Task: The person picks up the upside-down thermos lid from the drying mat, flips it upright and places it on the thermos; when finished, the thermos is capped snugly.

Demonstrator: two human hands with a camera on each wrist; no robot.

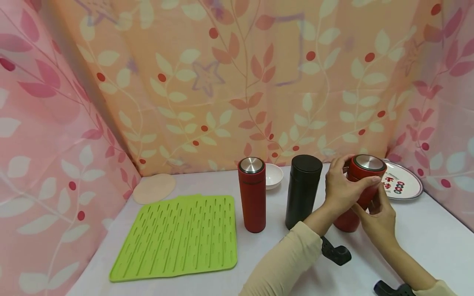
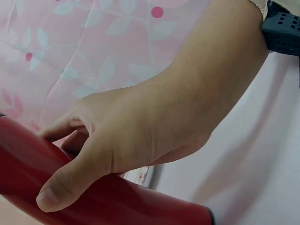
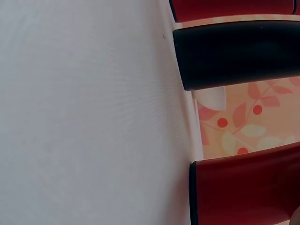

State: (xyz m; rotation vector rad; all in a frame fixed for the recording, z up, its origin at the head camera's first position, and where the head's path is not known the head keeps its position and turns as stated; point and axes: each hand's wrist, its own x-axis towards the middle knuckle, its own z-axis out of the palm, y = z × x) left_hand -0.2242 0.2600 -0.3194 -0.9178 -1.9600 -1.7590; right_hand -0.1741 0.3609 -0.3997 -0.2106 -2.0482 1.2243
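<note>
While both my hands grip it, the tilted red flask point(image 1: 361, 189) sits at 3 o'clock on the table point(image 1: 437, 242).
Left hand point(image 1: 342, 187) wraps its cap; right hand point(image 1: 381, 216) curls round the body. Black flask point(image 1: 303, 191) just beside at 9 o'clock, plate point(image 1: 405, 185) behind; bare table toward 6 o'clock.

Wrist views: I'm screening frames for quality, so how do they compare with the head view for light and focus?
Head view: evenly lit, sharp, edges bowed by a wide lens. Left wrist view: dim, the left hand shaded and fills the frame over the red flask. Right wrist view: rotated sideways, bright table washed out, black flask soft-edged.
</note>
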